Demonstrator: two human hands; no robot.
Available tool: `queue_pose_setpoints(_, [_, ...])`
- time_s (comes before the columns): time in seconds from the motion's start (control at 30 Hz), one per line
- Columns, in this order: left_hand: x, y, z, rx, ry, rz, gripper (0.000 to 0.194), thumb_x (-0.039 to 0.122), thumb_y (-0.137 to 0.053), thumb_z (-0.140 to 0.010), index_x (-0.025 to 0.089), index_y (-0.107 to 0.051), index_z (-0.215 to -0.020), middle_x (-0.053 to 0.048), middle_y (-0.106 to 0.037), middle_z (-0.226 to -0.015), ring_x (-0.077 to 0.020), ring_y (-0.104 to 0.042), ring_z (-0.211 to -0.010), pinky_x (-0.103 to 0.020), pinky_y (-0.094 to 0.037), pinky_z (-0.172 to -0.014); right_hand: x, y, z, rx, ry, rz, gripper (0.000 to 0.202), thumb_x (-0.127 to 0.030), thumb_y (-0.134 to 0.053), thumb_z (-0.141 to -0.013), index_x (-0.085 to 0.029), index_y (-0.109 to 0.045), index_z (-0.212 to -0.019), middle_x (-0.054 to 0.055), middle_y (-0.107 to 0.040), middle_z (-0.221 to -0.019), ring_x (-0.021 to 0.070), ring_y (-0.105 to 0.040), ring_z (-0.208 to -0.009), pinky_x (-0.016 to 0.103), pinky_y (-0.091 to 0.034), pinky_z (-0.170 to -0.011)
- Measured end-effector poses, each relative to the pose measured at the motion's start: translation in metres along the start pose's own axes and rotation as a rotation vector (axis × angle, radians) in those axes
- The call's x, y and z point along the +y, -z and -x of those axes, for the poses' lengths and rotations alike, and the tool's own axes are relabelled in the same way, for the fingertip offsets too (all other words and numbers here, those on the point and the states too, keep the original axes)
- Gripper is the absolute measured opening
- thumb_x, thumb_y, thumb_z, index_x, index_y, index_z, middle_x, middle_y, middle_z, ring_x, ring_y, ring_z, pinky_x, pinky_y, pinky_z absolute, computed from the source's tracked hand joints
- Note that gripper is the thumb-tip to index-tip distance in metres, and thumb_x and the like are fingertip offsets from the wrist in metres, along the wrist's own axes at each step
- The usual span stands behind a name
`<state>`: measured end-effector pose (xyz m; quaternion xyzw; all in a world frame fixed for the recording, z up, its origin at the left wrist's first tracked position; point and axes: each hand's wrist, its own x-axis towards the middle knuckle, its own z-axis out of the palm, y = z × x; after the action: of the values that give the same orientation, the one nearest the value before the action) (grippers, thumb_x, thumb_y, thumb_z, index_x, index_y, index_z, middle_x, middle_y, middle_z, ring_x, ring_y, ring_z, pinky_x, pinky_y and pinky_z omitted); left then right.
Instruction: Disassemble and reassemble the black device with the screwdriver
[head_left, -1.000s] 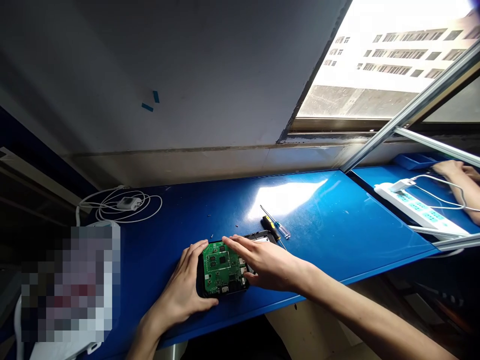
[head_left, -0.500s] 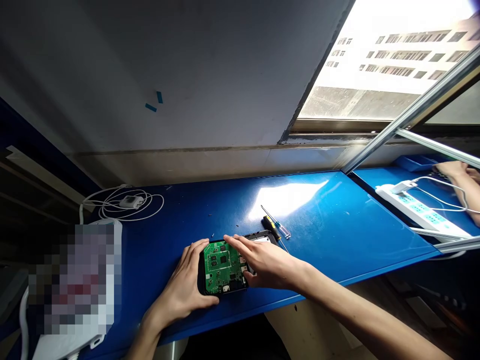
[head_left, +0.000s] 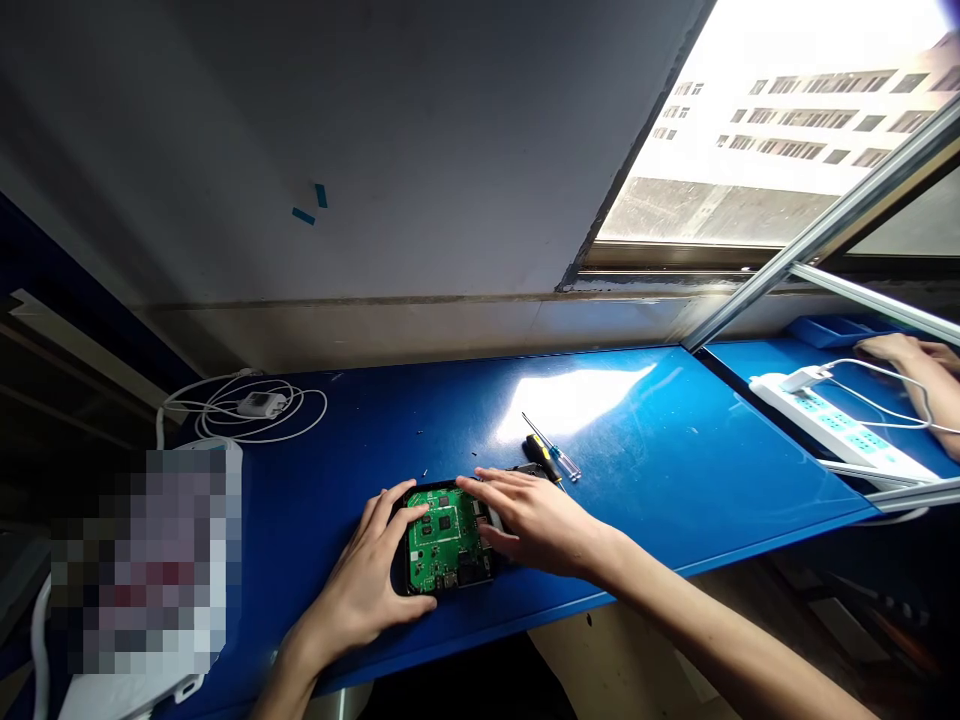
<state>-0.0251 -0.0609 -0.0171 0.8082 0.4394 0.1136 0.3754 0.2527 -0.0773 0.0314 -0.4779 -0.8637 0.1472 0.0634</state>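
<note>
Green circuit board is sitting in a black case near the front edge of the blue worktop. Left hand is wrapped around the case's left side, fingers curled over the far edge and thumb along the near edge, so it's gripping it. Right hand lies flat and spread over the right side of the board, pressing rather than holding. A yellow-and-black screwdriver and a clear-handled one lie just behind. Coiled white cable far left, power strip and somebody else's hand off to the right.
</note>
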Motion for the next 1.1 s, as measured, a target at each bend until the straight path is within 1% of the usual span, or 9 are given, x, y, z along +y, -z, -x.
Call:
queue_pose_setpoints(0.07, [0.001, 0.0, 0.0, -0.013, 0.02, -0.001, 0.076, 0.024, -0.082, -0.072, 0.034, -0.054, -0.142, -0.004, -0.028, -0.17, -0.0455, -0.018, -0.157, -0.069, -0.032, -0.121, 0.011, 0.003, 0.004, 0.091, -0.112, 0.011, 0.053, -0.028, -0.057, -0.099, -0.016, -0.05, -0.15, 0.017, -0.072, -0.134, 0.0297, -0.07, -0.121, 0.047, -0.059, -0.101])
queue_pose_setpoints(0.17, [0.001, 0.0, 0.001, -0.015, 0.039, -0.004, 0.078, 0.024, -0.081, -0.073, 0.035, -0.053, -0.144, -0.003, -0.026, -0.171, -0.048, -0.013, -0.158, -0.073, -0.029, -0.12, 0.035, 0.007, 0.016, 0.212, -0.376, 0.043, 0.044, -0.03, -0.057, -0.099, -0.017, -0.057, -0.142, 0.013, -0.076, -0.122, 0.0281, -0.073, -0.11, 0.045, -0.062, -0.091])
queue_pose_setpoints(0.33, [0.002, 0.0, 0.002, 0.0, 0.038, -0.024, 0.078, 0.024, -0.083, -0.072, 0.036, -0.055, -0.144, -0.003, -0.028, -0.171, -0.0501, -0.017, -0.156, -0.074, -0.036, -0.116, 0.069, 0.01, 0.039, 0.29, -0.584, 0.075, 0.041, -0.037, -0.046, -0.103, -0.014, -0.059, -0.134, 0.016, -0.073, -0.117, 0.0268, -0.076, -0.087, 0.042, -0.062, -0.074])
queue_pose_setpoints(0.43, [0.002, -0.001, 0.002, 0.0, 0.043, -0.048, 0.079, 0.024, -0.082, -0.073, 0.038, -0.053, -0.145, -0.002, -0.026, -0.172, -0.0503, -0.017, -0.156, -0.075, -0.036, -0.115, 0.074, 0.007, 0.052, 0.313, -0.655, 0.09, 0.037, -0.038, -0.044, -0.102, -0.016, -0.063, -0.124, 0.014, -0.072, -0.114, 0.0249, -0.075, -0.084, 0.039, -0.06, -0.072])
queue_pose_setpoints(0.57, [0.0, -0.003, 0.002, -0.013, 0.047, -0.08, 0.08, 0.025, -0.081, -0.075, 0.038, -0.051, -0.148, -0.003, -0.025, -0.172, -0.0517, -0.017, -0.156, -0.076, -0.037, -0.114, 0.064, 0.002, 0.06, 0.318, -0.712, 0.086, 0.034, -0.043, -0.043, -0.103, -0.019, -0.064, -0.115, 0.011, -0.072, -0.107, 0.0219, -0.073, -0.081, 0.034, -0.058, -0.068])
queue_pose_setpoints(0.67, [-0.002, -0.005, 0.001, 0.009, 0.022, -0.102, 0.08, 0.026, -0.082, -0.074, 0.037, -0.051, -0.148, -0.005, -0.028, -0.171, -0.0515, -0.02, -0.155, -0.075, -0.038, -0.113, 0.055, 0.0, 0.053, 0.287, -0.746, 0.085, 0.034, -0.045, -0.044, -0.104, -0.02, -0.063, -0.116, 0.008, -0.074, -0.104, 0.0207, -0.073, -0.077, 0.032, -0.057, -0.066])
queue_pose_setpoints(0.83, [-0.004, -0.005, 0.001, 0.029, -0.007, -0.122, 0.078, 0.026, -0.081, -0.075, 0.034, -0.052, -0.147, -0.006, -0.029, -0.171, -0.0494, -0.024, -0.155, -0.072, -0.04, -0.114, 0.05, 0.002, 0.018, 0.217, -0.829, 0.124, 0.038, -0.047, -0.047, -0.104, -0.018, -0.061, -0.123, 0.012, -0.075, -0.112, 0.0282, -0.076, -0.088, 0.036, -0.056, -0.069])
queue_pose_setpoints(0.97, [-0.007, -0.006, 0.002, 0.035, -0.005, -0.133, 0.078, 0.027, -0.079, -0.077, 0.036, -0.05, -0.149, -0.005, -0.027, -0.172, -0.049, -0.021, -0.156, -0.073, -0.038, -0.115, 0.053, 0.002, -0.006, 0.127, -0.84, 0.13, 0.031, -0.042, -0.057, -0.1, -0.016, -0.067, -0.113, 0.016, -0.076, -0.11, 0.0295, -0.077, -0.091, 0.034, -0.056, -0.072])
queue_pose_setpoints(1.1, [-0.014, -0.01, 0.002, 0.055, -0.033, -0.143, 0.079, 0.026, -0.079, -0.076, 0.038, -0.05, -0.148, -0.004, -0.028, -0.171, -0.0468, -0.025, -0.155, -0.072, -0.039, -0.115, 0.055, 0.002, -0.013, 0.108, -0.83, 0.119, 0.026, -0.035, -0.055, -0.101, -0.015, -0.068, -0.109, 0.017, -0.075, -0.11, 0.0309, -0.077, -0.095, 0.035, -0.056, -0.074])
